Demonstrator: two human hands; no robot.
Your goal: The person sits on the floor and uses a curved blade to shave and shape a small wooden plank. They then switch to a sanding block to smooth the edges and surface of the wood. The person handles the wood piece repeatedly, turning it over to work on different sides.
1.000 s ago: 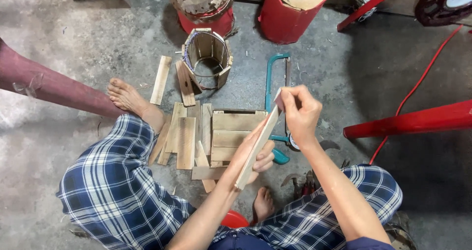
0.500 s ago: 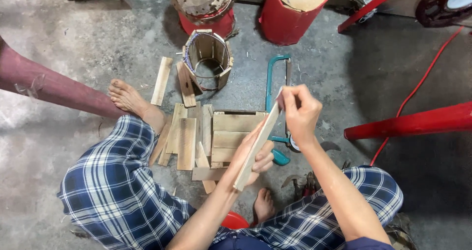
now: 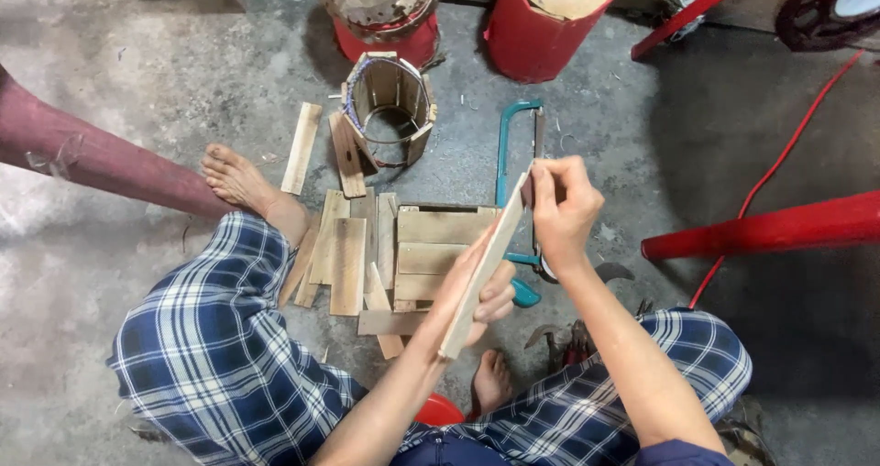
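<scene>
From the head cam looking straight down: the person is sitting on a grey concrete floor [image 3: 137, 90] in blue plaid trousers, holding a long thin pale wooden slat [image 3: 486, 264] up at a slant between both hands. The left hand [image 3: 472, 292] is cupping the lower half of the slat, fingers curled around its edge from underneath, so it's gripping the wood. The right hand [image 3: 561, 211] is sitting at the slat's top end, fingers bunched together and pinching the tip; can't tell if there's anything small tucked in there.

Just below and left of the left fingers, a pile of flat cut wooden boards [image 3: 403, 255] is lying spread on the floor, some side by side, some overlapping. Right behind the right fingers, a teal-framed hacksaw [image 3: 515, 182] is lying flat, mostly hidden by that hand. Further out past both hands, a small round barrel of upright wooden staves [image 3: 390, 109] is standing, with a few loose slats leaning against it. Beyond that, two red cylindrical drums [image 3: 541, 21] are standing near the top edge. Well off to the right of the right hand, a red metal bar [image 3: 770, 228] and a thin red cable [image 3: 779, 154] are running across the floor.
</scene>
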